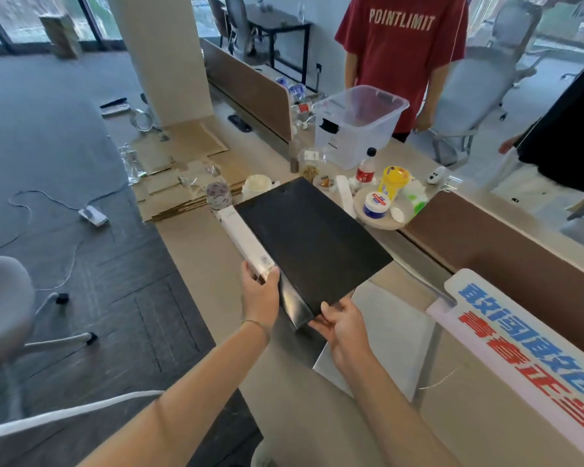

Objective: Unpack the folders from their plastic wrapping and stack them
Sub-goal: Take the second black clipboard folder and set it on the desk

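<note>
black folder [312,244] held above the desk [304,416], flat side up, one corner pointing toward the near edge. its white spine [245,241] with a printed label faces left. no plastic wrapping can be made out on it for certain.

left hand [262,298] grips the near end of the white spine, thumb on top, fingers curled under and hidden; whether they are pressed together cannot be told. right hand [339,326] pinches the near corner of the folder, thumb on the black cover, fingers folded beneath.

grey sheet [381,338] lies flat on the desk under and right of the right hand. sign [526,352] with blue and red characters lies at the right. far of the folder: clear bin [358,124], red-labelled bottle [366,170], yellow cup [393,182], white jar [375,205], close together. person in red shirt [402,45] stands at the far side of the desk. flattened cardboard [179,170] lies on the floor, far left.
</note>
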